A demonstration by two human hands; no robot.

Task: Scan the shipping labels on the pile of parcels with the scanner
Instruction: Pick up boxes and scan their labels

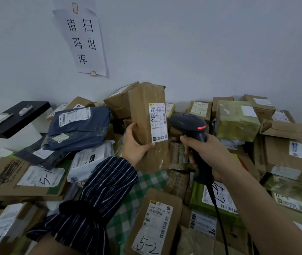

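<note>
Scanner (188,124) beside left hand's (137,144) parcel (146,126)

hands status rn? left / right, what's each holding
Left hand: closed on the upright brown parcel, label facing the camera.
Right hand: closed around the scanner handle, head aimed toward that parcel's label.

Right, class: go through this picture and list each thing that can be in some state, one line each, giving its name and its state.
Left hand: gripping the tall brown parcel.
Tall brown parcel: held upright, label facing the camera.
Shipping label: stuck on, unobstructed.
Right hand: closed round the scanner handle.
Scanner: red light on, head beside the label.
Scanner cable: attached, hanging down.
Blue bag parcel: lying on the pile, label up.
</note>
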